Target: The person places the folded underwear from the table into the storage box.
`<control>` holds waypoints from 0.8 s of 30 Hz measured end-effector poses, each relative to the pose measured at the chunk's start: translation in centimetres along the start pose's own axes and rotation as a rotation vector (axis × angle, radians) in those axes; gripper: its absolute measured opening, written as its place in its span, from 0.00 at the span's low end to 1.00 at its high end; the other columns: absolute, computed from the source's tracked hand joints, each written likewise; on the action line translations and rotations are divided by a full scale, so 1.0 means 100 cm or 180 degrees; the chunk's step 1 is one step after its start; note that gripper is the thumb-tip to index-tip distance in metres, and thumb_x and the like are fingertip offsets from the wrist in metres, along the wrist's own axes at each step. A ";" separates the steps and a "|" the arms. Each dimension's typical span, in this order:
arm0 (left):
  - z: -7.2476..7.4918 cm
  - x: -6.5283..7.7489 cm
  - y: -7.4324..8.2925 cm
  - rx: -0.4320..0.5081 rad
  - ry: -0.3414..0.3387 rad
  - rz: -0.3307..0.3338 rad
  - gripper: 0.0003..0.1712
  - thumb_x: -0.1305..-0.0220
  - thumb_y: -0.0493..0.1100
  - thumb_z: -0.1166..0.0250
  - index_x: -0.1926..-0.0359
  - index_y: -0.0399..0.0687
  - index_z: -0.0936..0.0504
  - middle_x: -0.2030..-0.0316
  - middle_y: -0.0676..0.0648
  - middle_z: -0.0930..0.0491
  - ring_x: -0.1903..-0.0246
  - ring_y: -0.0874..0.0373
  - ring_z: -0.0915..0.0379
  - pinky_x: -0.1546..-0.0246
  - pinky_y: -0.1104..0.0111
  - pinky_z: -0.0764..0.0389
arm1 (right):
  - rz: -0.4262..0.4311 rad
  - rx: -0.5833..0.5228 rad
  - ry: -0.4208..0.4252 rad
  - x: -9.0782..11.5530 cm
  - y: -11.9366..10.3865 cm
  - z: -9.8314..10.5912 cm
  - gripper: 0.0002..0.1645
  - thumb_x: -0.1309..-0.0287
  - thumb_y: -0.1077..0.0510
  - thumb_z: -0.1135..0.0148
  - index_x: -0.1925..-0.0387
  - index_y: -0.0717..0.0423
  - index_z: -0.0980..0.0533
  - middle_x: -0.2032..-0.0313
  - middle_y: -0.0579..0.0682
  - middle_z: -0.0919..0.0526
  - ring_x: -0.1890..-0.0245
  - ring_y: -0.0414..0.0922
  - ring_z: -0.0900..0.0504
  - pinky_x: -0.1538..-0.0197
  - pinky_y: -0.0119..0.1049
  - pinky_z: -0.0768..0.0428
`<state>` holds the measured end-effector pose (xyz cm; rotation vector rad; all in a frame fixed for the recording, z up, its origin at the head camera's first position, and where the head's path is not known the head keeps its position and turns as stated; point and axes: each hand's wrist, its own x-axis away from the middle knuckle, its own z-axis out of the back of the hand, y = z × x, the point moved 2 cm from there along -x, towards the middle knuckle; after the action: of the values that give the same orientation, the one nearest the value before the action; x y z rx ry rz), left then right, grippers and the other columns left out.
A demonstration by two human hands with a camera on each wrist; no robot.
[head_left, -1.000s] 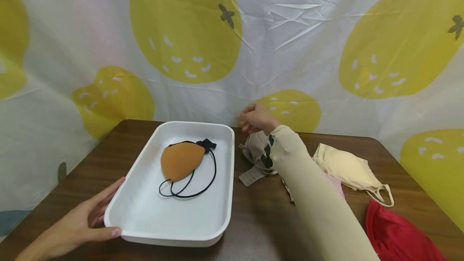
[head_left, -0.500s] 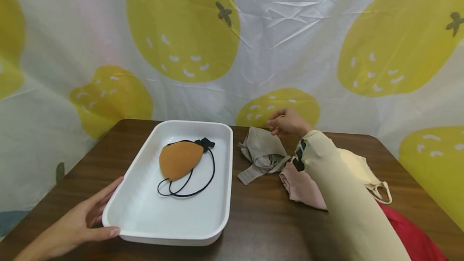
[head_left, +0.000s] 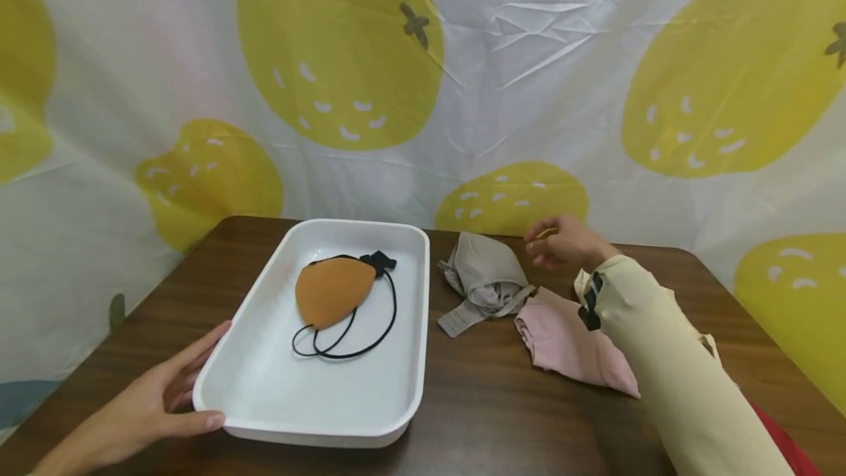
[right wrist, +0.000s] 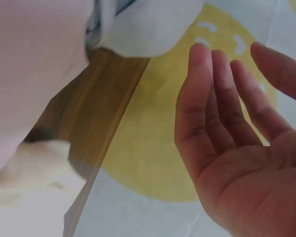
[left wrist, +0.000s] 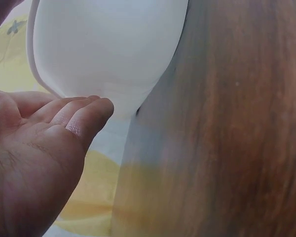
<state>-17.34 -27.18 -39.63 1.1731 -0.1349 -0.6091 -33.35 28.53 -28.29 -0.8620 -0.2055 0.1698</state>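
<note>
A white rectangular tray point(head_left: 311, 417) stands on the table, and my left hand point(head_left: 148, 402) holds its near left corner, thumb at the front rim and fingers along the outer side. In the left wrist view the fingers point(left wrist: 91, 116) press against the tray wall point(left wrist: 108, 54). Inside the tray lies an orange bra point(head_left: 333, 291) with thin black straps. My right hand point(head_left: 562, 241), with nothing in it, hovers beyond the pink folded garment point(head_left: 575, 344), right of a grey bra point(head_left: 489, 270). Its fingers point(right wrist: 192, 113) are loosely bent.
A cream bra point(head_left: 709, 344) lies mostly hidden behind my right sleeve point(head_left: 674, 366). Part of a red garment point(head_left: 783, 439) shows at the lower right. Behind the brown wooden table point(head_left: 489, 417) hangs a white curtain point(head_left: 529, 79) with yellow fruit prints.
My right hand has moved right, away from over the grey bra, uncovering it and the pink garment. The sleeve now covers more of the cream and red garments. The left hand stays on the tray.
</note>
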 end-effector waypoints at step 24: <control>0.000 0.001 0.001 0.0086 -0.0050 0.0094 0.59 0.41 0.25 0.34 0.19 0.51 0.60 0.30 0.78 0.44 0.43 0.75 0.27 0.54 0.74 0.16 | -0.0083 0.0321 -0.0343 0.056 0.061 0.031 0.23 0.31 0.60 0.43 0.40 0.70 0.29 0.56 0.57 0.15 0.58 0.45 0.15 0.56 0.44 0.15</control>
<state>-17.24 -27.23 -39.53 1.1906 -0.1740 -0.5921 -29.06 36.03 -30.37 -0.7504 -0.3064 0.2009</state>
